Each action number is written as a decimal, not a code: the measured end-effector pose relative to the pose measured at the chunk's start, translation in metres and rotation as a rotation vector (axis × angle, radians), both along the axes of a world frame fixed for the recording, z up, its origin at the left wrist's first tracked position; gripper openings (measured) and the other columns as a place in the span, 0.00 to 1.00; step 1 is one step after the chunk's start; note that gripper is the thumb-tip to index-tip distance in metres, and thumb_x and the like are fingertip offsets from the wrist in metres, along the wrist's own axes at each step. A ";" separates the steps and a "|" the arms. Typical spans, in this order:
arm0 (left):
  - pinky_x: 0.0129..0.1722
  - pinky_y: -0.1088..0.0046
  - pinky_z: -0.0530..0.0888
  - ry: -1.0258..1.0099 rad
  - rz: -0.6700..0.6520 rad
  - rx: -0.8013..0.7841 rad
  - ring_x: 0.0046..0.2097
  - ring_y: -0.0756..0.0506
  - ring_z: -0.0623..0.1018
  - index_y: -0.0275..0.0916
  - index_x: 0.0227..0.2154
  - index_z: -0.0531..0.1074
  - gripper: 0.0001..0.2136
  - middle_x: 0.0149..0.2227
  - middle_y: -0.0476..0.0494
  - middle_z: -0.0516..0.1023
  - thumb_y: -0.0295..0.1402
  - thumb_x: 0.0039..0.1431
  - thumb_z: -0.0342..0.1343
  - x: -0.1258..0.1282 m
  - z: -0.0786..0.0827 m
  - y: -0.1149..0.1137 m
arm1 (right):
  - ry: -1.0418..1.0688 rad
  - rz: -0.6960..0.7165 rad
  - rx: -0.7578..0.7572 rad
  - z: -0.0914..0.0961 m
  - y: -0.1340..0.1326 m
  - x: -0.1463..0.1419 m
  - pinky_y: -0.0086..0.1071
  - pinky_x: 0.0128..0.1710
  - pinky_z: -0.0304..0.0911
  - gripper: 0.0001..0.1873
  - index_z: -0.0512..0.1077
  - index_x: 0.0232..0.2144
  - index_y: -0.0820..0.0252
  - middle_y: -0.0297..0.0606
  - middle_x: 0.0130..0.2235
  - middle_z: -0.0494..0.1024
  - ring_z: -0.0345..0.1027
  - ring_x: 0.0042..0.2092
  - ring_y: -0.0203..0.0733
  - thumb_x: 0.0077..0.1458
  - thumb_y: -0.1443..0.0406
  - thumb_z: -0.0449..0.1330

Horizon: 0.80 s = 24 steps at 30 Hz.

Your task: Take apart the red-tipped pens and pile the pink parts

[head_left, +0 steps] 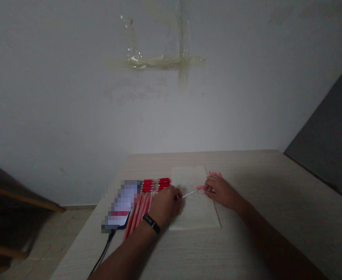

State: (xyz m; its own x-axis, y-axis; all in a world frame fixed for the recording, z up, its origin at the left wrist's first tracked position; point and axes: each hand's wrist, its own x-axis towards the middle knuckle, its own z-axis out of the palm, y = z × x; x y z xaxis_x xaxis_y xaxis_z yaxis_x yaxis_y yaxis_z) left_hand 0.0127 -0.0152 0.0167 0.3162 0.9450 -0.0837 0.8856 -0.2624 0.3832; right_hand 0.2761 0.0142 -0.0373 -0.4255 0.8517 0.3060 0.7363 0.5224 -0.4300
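Note:
A thin white pen refill (190, 193) runs between my two hands above a pale sheet or booklet (192, 216). My left hand (165, 203), with a black band on its wrist, is closed on the refill's left end. At its other end is a small pink pen piece (199, 188), which my right hand (220, 190) pinches with bent fingers. I cannot tell how far the refill goes into it. Just beyond my right hand lie several pointed pink pieces (215, 174), partly hidden. Long pink pen barrels (136, 214) lie beside my left hand, partly covered by it.
Red pen parts (156, 184) with dark ends lie in a group behind my left hand. A phone (121, 206), blurred out, rests at the table's left with a black cable (103, 252). The wooden table (246, 163) meets a wall with old tape (159, 64). Dark furniture (13, 210) stands left.

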 end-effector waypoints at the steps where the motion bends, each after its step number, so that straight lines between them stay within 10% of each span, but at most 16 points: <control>1: 0.36 0.75 0.66 -0.004 -0.003 0.006 0.41 0.46 0.78 0.41 0.36 0.79 0.08 0.38 0.43 0.80 0.29 0.60 0.54 0.000 0.000 0.000 | 0.016 -0.002 0.015 0.003 -0.001 -0.001 0.49 0.59 0.49 0.03 0.73 0.30 0.56 0.35 0.35 0.76 0.69 0.42 0.44 0.57 0.66 0.61; 16: 0.37 0.76 0.67 -0.146 -0.203 0.068 0.38 0.48 0.75 0.41 0.35 0.79 0.09 0.37 0.45 0.77 0.26 0.58 0.55 0.002 -0.013 0.000 | 0.009 0.230 -0.002 0.020 -0.021 -0.036 0.37 0.46 0.59 0.05 0.73 0.36 0.55 0.36 0.37 0.76 0.67 0.44 0.44 0.57 0.70 0.62; 24: 0.40 0.73 0.69 -0.153 -0.041 0.078 0.43 0.45 0.77 0.42 0.48 0.74 0.15 0.46 0.42 0.78 0.29 0.58 0.56 -0.002 -0.022 0.002 | -0.026 0.154 -0.040 0.016 -0.011 -0.011 0.39 0.52 0.56 0.05 0.73 0.33 0.57 0.35 0.35 0.75 0.68 0.41 0.42 0.53 0.72 0.61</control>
